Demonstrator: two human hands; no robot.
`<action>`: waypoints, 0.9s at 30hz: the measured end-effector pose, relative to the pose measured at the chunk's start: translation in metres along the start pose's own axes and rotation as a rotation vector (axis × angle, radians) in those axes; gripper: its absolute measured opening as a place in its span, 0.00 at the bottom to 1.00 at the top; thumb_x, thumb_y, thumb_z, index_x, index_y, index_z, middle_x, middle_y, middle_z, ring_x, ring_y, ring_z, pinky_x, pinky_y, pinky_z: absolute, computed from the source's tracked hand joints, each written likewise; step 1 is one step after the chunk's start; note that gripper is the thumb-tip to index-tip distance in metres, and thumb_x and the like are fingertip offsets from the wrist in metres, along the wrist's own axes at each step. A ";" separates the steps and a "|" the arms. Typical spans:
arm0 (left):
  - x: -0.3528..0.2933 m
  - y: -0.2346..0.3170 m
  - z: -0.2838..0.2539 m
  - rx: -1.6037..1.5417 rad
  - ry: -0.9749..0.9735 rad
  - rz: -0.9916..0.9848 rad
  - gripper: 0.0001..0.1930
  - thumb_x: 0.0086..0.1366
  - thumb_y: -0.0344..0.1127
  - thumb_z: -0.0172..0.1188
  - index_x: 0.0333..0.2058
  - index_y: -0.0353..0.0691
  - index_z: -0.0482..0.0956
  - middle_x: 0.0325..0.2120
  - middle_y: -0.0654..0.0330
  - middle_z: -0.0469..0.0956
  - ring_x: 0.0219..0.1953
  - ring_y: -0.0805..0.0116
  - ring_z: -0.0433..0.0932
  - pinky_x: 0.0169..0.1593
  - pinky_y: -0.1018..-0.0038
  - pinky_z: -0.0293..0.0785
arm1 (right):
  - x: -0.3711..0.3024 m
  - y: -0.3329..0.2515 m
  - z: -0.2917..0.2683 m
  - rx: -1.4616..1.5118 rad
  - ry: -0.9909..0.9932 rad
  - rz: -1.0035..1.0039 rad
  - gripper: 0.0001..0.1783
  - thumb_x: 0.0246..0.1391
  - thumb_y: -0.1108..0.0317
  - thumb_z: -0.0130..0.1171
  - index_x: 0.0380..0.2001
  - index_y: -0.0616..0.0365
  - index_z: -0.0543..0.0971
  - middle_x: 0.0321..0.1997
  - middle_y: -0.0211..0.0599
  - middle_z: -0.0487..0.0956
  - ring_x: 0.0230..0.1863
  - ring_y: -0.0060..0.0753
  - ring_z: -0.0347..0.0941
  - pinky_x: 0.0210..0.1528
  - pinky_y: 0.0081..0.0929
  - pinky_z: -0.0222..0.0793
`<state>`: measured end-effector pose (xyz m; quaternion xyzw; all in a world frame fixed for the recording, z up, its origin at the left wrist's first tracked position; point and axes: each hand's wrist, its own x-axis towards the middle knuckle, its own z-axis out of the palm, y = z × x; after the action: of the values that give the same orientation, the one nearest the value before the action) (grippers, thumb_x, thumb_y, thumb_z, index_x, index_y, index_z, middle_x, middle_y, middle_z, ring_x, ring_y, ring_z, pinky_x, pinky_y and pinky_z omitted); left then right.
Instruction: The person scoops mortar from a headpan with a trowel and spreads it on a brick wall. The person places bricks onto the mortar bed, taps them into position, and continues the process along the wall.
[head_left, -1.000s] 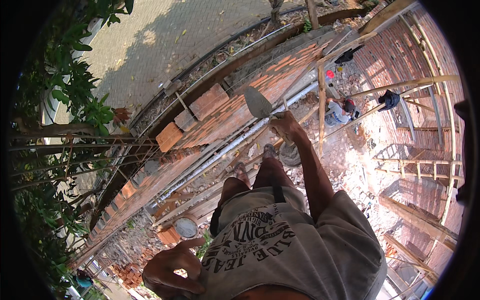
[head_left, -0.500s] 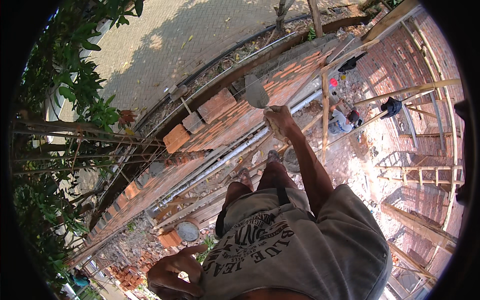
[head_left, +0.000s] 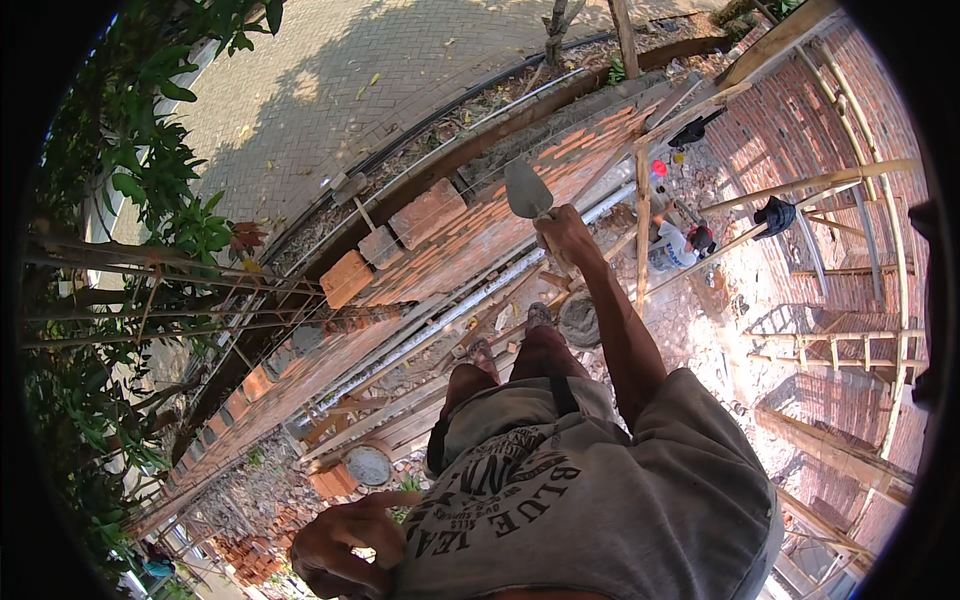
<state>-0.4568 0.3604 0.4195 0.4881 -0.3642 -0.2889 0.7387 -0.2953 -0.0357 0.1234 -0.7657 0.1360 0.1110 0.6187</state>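
Note:
My right hand is wrapped round the handle of a trowel. The grey, pointed blade is held over the brick wall, past the end of the bricks on its top. An orange brick, a smaller greyish piece and a larger reddish brick sit in a row along that top. Low on the left, beside my shirt, my left hand holds nothing; its fingers are bent and apart, one pointing toward the shirt.
Planks and a pale pipe run beside the wall below me. Mortar fills a round bucket near my feet; another round container stands lower left. Another person works below right among bamboo poles. Branches crowd the left.
My right hand and the trowel have moved slightly right and back from the wall's top, and the blade has turned. My left hand stays nearly where it was.

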 end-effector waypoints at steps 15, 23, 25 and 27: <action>-0.004 -0.003 0.002 -0.008 0.090 -0.073 0.04 0.52 0.30 0.68 0.22 0.39 0.83 0.23 0.60 0.76 0.28 0.62 0.76 0.60 0.44 0.62 | -0.022 0.031 -0.013 -0.074 0.000 0.091 0.15 0.51 0.64 0.58 0.20 0.67 0.77 0.16 0.36 0.74 0.17 0.26 0.69 0.21 0.30 0.65; 0.008 -0.045 -0.045 -0.019 0.148 -0.094 0.13 0.54 0.39 0.70 0.33 0.35 0.84 0.28 0.57 0.73 0.31 0.60 0.76 0.59 0.48 0.64 | -0.101 0.184 -0.042 -0.378 0.151 0.179 0.15 0.46 0.63 0.56 0.18 0.68 0.75 0.17 0.43 0.74 0.16 0.34 0.71 0.20 0.34 0.67; -0.008 -0.089 -0.056 0.051 0.443 -0.237 0.19 0.54 0.47 0.71 0.29 0.33 0.81 0.28 0.56 0.71 0.29 0.66 0.73 0.44 0.60 0.73 | -0.123 0.238 -0.030 -0.495 0.348 0.224 0.15 0.42 0.64 0.55 0.17 0.70 0.74 0.17 0.49 0.75 0.15 0.39 0.72 0.21 0.36 0.69; -0.036 -0.155 -0.082 0.119 0.668 -0.577 0.19 0.56 0.45 0.67 0.32 0.31 0.80 0.30 0.55 0.75 0.29 0.65 0.73 0.39 0.70 0.70 | -0.153 0.285 -0.022 -0.521 0.262 0.469 0.13 0.40 0.66 0.56 0.23 0.69 0.76 0.24 0.54 0.78 0.26 0.48 0.77 0.30 0.42 0.73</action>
<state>-0.4213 0.3748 0.2446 0.6779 0.0297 -0.2882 0.6757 -0.5372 -0.1026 -0.0821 -0.8532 0.3532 0.1817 0.3382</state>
